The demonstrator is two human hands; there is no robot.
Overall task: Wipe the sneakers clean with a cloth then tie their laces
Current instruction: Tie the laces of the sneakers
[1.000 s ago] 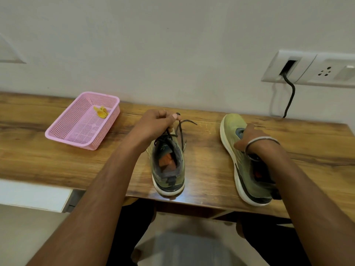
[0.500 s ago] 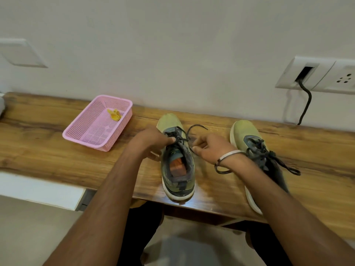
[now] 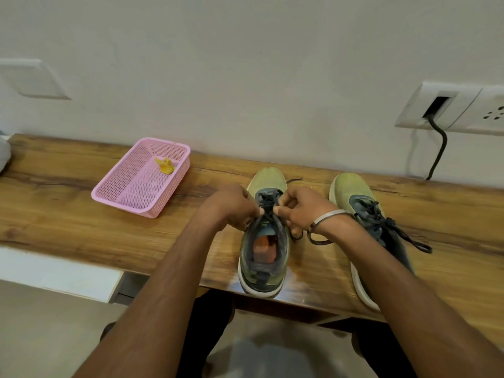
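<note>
Two olive-green sneakers with dark laces stand on the wooden table (image 3: 68, 214), toes toward the wall. Over the left sneaker (image 3: 263, 257), my left hand (image 3: 231, 208) and my right hand (image 3: 300, 208) each pinch a strand of its dark lace (image 3: 268, 207) above the tongue. The two hands almost meet at the fingertips. One lace end trails past the toe of that shoe. The right sneaker (image 3: 351, 195) stands beside it, partly hidden by my right forearm, with its laces (image 3: 403, 233) tied in a bow. A small yellow cloth (image 3: 165, 165) lies in the pink basket.
The pink plastic basket (image 3: 141, 197) sits on the table at the back left. A wall socket (image 3: 441, 105) with a black cable hangs down at the right. A white object shows at the far left edge. My knees are below the table's front edge.
My right hand left the right sneaker and came over to the left one, where it now pinches a lace. Both hands have drawn together over the tongue. The camera view shifted left.
</note>
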